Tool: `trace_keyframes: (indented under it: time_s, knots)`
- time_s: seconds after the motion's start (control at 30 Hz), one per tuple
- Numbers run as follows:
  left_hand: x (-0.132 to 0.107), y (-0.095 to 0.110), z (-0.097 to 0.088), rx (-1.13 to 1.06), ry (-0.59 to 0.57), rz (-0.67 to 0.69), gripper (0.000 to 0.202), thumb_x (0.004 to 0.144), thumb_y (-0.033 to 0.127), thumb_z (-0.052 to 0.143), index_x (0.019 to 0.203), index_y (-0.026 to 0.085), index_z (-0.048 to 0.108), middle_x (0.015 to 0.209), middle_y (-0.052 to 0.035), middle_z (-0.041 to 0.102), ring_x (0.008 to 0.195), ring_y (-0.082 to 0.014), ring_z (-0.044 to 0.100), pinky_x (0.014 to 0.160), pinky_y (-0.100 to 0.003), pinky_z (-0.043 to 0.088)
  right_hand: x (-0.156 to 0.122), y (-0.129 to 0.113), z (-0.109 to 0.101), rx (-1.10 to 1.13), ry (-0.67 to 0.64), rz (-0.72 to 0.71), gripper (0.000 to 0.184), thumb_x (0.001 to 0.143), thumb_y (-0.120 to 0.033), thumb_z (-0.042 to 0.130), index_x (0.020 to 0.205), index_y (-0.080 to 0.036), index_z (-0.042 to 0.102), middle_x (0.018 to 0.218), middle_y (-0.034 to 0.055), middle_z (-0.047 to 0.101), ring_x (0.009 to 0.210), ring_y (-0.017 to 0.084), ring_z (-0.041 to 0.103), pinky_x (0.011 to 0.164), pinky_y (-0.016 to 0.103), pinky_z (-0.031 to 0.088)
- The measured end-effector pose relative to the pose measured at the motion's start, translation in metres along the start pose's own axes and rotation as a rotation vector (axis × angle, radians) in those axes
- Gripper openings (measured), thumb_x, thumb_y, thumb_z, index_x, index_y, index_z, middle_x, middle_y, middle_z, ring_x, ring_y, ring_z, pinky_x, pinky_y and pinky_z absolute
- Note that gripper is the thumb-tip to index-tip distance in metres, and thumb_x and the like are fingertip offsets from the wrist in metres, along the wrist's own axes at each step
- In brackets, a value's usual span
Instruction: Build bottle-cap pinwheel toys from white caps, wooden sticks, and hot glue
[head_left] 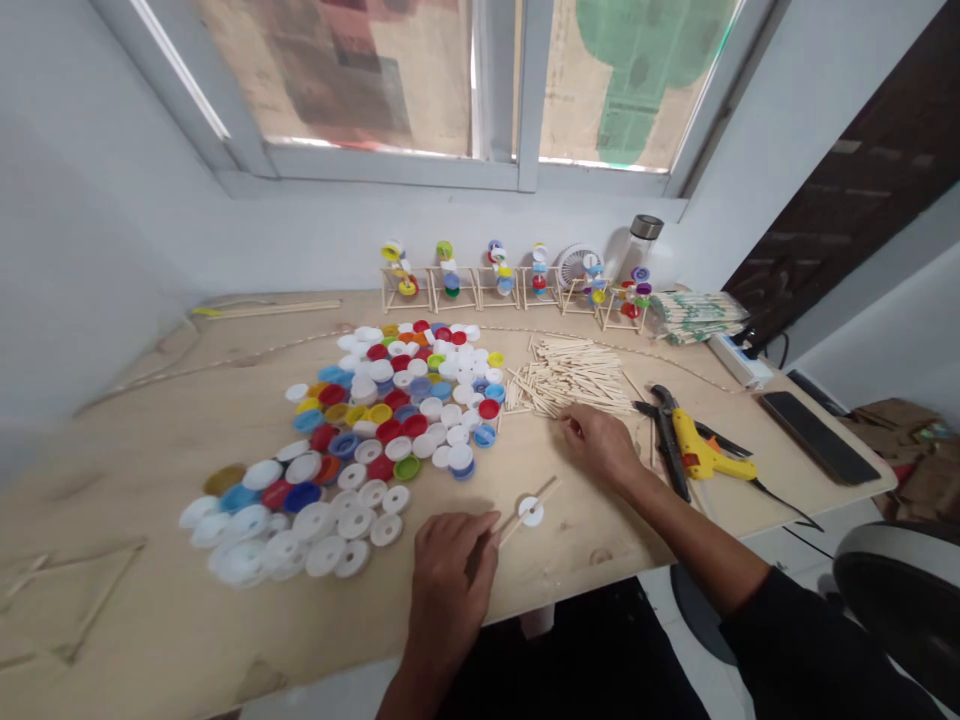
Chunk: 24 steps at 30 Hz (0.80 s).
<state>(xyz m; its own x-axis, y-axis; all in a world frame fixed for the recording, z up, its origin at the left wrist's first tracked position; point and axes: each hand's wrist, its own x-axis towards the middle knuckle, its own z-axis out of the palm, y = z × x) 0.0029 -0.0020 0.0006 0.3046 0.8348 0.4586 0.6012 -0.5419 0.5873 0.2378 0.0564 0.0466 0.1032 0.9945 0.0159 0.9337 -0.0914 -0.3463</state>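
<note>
My left hand [452, 568] rests near the table's front edge, thumb and forefinger closed on the lower end of a thin wooden stick [553, 490]. A small white disc [531, 512] sits at the middle of that stick, close to the tabletop. Out to the right, my right hand [602, 447] touches the near edge of a heap of short wooden sticks [574, 375]. Its fingertips are pinched together, and what lies between them cannot be made out. Left of both hands spreads a large pile of coloured plastic bottle caps [390, 430], with several white ones at the front.
Several small stick frames with bottle-cap wheels [497, 285] line the wall. A yellow glue gun [701, 450], black-handled pliers [670, 445] and a phone [817, 437] lie right. Behind are a bottle [640, 250], small fan [580, 265], packaged sticks [697, 315] and power strip [739, 360].
</note>
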Motion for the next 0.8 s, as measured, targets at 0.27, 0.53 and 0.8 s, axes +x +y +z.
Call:
trace_keyframes:
  time_s: [0.27,0.53,0.8]
  knots:
    - [-0.001,-0.001,0.000,0.014,-0.010,0.007,0.018,0.083,0.018,0.052,0.095,0.023,0.064,0.083,-0.0033,0.070,0.080,-0.0208,0.064,0.080,-0.040,0.046,0.035,-0.013,-0.001,-0.250,-0.085,0.024,0.022,0.089,-0.021,0.044,0.094,-0.019,0.065,0.094,0.0101,0.070,0.088,0.021,0.062,0.069,0.027,0.040]
    - [-0.003,-0.003,-0.001,0.003,-0.063,-0.001,0.018,0.085,0.019,0.052,0.100,0.023,0.061,0.086,-0.0041,0.068,0.083,-0.0213,0.062,0.083,-0.042,0.044,0.046,-0.019,-0.002,-0.327,-0.155,0.041,0.026,0.089,-0.024,0.043,0.100,-0.017,0.066,0.098,0.0133,0.070,0.091,0.024,0.064,0.072,0.031,0.043]
    - [-0.003,-0.003,0.000,0.007,-0.051,0.016,0.018,0.085,0.017,0.052,0.099,0.023,0.061,0.087,-0.0037,0.068,0.084,-0.0206,0.061,0.083,-0.041,0.043,0.055,-0.022,-0.002,-0.316,-0.200,0.055,0.023,0.084,-0.031,0.051,0.097,-0.019,0.067,0.099,0.0101,0.071,0.092,0.024,0.064,0.070,0.029,0.044]
